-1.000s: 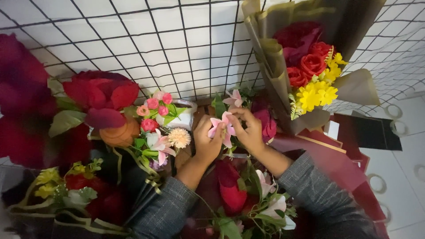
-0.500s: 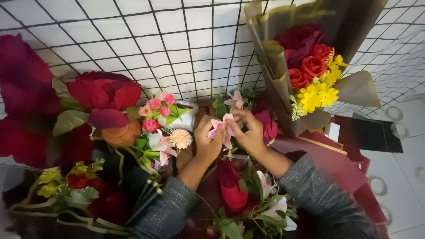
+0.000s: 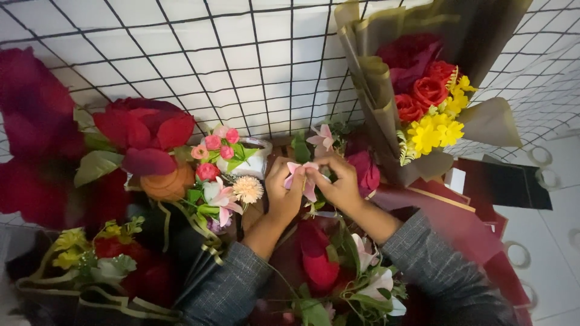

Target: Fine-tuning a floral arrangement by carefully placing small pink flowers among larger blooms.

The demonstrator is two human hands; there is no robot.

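Both hands, left hand (image 3: pixel 283 194) and right hand (image 3: pixel 339 184), are pinching a pale pink flower (image 3: pixel 304 177) between their fingers, just below a black wire grid (image 3: pixel 254 72), among red bouquets.

two hands (image 3: pixel 314 190), one pink flower (image 3: pixel 304 177) between them, one wrapped red-and-yellow bouquet (image 3: pixel 423 96), one wire grid (image 3: pixel 241 60)

A black wire grid (image 3: pixel 241 66) stands against a white wall, and pale, seemingly tiled floor (image 3: pixel 559 241) lies at right.
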